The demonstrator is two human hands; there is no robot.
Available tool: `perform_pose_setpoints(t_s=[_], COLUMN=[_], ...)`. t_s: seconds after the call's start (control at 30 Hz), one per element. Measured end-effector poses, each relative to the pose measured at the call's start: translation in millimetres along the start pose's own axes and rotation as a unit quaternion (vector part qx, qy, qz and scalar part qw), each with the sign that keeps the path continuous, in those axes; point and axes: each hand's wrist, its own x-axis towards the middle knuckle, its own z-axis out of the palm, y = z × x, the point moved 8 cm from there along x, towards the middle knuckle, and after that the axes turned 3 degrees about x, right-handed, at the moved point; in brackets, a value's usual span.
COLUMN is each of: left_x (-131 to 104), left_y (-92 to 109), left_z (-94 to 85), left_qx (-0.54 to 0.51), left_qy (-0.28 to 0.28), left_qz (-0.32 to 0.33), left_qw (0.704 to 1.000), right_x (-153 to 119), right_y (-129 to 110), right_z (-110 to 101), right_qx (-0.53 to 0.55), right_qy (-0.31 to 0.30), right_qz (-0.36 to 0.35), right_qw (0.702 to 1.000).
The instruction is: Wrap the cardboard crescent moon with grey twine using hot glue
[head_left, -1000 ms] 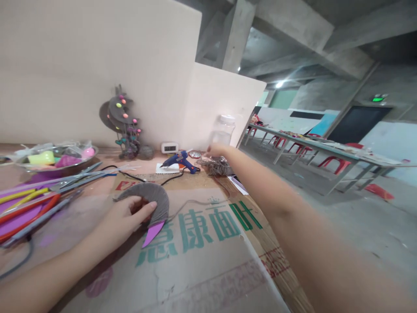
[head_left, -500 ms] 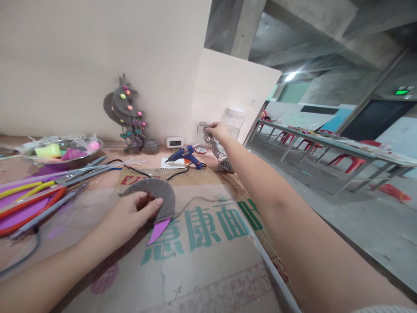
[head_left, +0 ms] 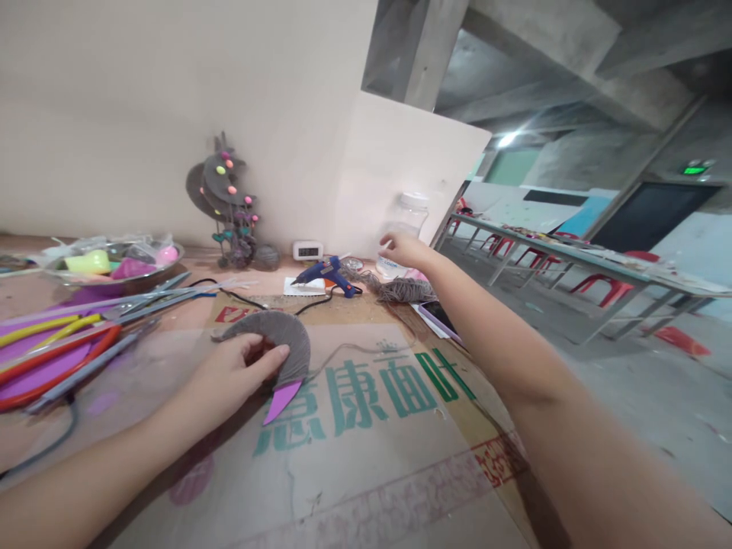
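Note:
My left hand (head_left: pixel 237 370) pinches a crescent-shaped piece (head_left: pixel 286 332) between thumb and fingers, just above the cardboard. Grey yarn is wrapped tightly around most of it, and its lower tip shows bare purple. From the crescent a loose grey strand runs right toward a tangled heap of grey yarn (head_left: pixel 403 290). Above that heap, in front of a clear plastic jar (head_left: pixel 412 210), my right hand (head_left: pixel 405 252) hovers with bent fingers slightly apart; no yarn shows in them.
A blue glue gun (head_left: pixel 325 273) rests on a white pad by a small digital clock (head_left: pixel 307 250). At left are a metal bowl (head_left: pixel 114 278) of colourful bits and scissors (head_left: pixel 57 351). A crescent ornament (head_left: pixel 223 179) with pompoms stands against the wall. Printed cardboard (head_left: pixel 371 457) covers the table.
The grey yarn that hung from my right hand now lies in a heap on the table. That hand has shifted slightly right and down. My left hand keeps its grip on the crescent.

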Motion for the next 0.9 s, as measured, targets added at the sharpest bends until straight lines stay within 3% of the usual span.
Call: perform_pose_setpoints(t_s=[0.17, 0.3, 0.53, 0.67, 0.9], left_x=[1.7, 2.2, 0.6, 1.3, 0.0], left_y=[-1.5, -1.6, -0.9, -3.3, 2.0], left_z=[0.0, 0.4, 0.5, 0.6, -0.6], left_qx=[0.013, 0.024, 0.027, 0.045, 0.036], left_qy=[0.008, 0.014, 0.004, 0.005, 0.007], left_qz=[-0.002, 0.001, -0.004, -0.003, -0.005], left_qw=[1.000, 1.000, 1.000, 0.999, 0.999], right_x=[-46.7, -58.6, -53.1, -52.5, -44.4], right_y=[40.4, 56.7, 50.4, 37.9, 34.4], right_z=[5.6, 23.6, 26.8, 30.5, 31.6], right_qx=[-0.035, -0.029, 0.010, 0.020, 0.025], right_qy=[-0.083, -0.104, -0.094, -0.048, 0.000], right_qz=[-0.006, -0.021, -0.059, -0.082, -0.046], right_qw=[0.996, 0.994, 0.994, 0.995, 0.999])
